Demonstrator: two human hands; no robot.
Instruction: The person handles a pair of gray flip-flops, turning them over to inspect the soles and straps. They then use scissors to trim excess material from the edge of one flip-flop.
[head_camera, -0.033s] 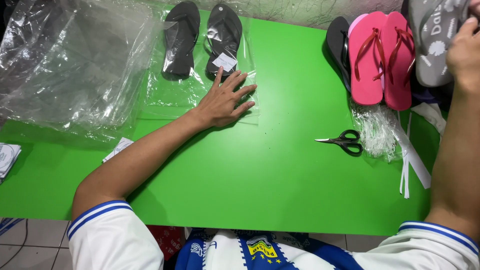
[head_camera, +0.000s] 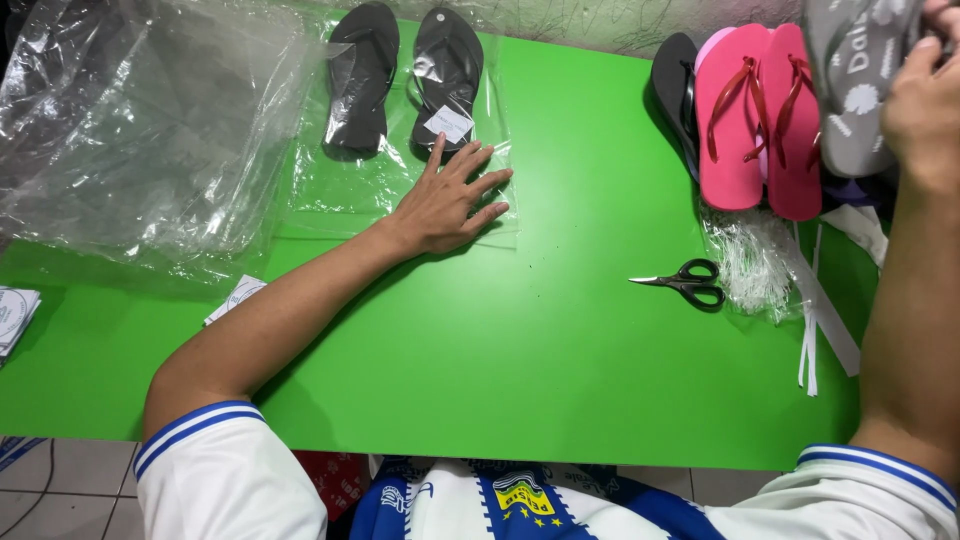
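Observation:
My left hand (head_camera: 445, 205) lies flat with its fingers spread on a clear plastic bag (head_camera: 340, 190) on the green table (head_camera: 520, 350). Its fingertips almost touch the white tag of one black flip-flop (head_camera: 447, 70); the other black flip-flop (head_camera: 360, 80) lies to the left of it. Both rest at the far end of the bag. At the top right, my right hand (head_camera: 925, 110) is closed on the edge of a grey patterned flip-flop (head_camera: 850, 90), which is lifted above the stack there.
A pink pair of flip-flops (head_camera: 760, 120) and another black one (head_camera: 675, 80) lie at the far right. Black-handled scissors (head_camera: 690, 283) sit beside crumpled plastic and white strips (head_camera: 825, 320). A heap of clear bags (head_camera: 130, 130) covers the far left, with paper labels (head_camera: 235, 297) near it.

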